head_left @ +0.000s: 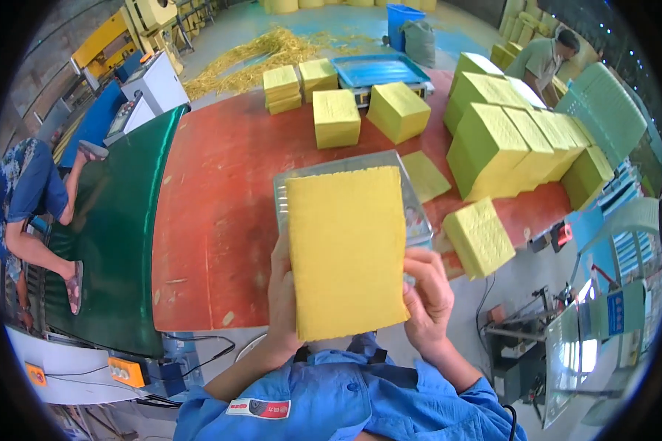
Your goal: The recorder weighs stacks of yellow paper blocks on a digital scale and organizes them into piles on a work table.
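Paper (pixel 346 253): while probably light, it likely bends; sides suit gripping.
Left hand (pixel 282 294): holds paper.
Right hand (pixel 428 295): pinches paper.

Over the tray (pixel 346 164) on the table (pixel 206 220) there, a pad (pixel 349 253) is held between the left hand (pixel 283 287) and the right hand (pixel 428 294), with a few blocks (pixel 337 121) and a basin (pixel 382 71) behind. A row of stacks (pixel 504 140) stands on the table's right, one lone block (pixel 479 237) before it. Off left runs a belt (pixel 110 242), and a heap (pixel 265 55) lies on the floor (pixel 460 33) beyond.
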A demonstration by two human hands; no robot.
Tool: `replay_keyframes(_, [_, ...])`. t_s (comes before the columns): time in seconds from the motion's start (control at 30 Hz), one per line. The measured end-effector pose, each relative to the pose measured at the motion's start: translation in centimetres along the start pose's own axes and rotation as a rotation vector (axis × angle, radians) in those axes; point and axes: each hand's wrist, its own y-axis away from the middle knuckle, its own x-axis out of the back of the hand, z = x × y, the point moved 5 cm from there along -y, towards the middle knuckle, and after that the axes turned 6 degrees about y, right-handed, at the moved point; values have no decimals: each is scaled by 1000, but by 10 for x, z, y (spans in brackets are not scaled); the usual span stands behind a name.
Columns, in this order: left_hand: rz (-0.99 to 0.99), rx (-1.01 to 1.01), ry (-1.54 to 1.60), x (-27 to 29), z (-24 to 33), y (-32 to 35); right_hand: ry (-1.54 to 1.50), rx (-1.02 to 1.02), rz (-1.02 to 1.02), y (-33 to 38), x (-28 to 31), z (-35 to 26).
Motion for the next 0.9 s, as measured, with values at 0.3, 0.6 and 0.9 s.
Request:
replay_keyframes(0.3, [365, 608, 1143, -88, -72, -65, 336, 268, -166, -115, 21, 35])
replay_keyframes(0.6, [486, 141, -311, -25, -62, -73, 586, 413, -384, -127, -52, 49])
replay_keyframes(0.9, [139, -28, -166, -6, -33, -82, 711, 367, -407, -123, -56, 33])
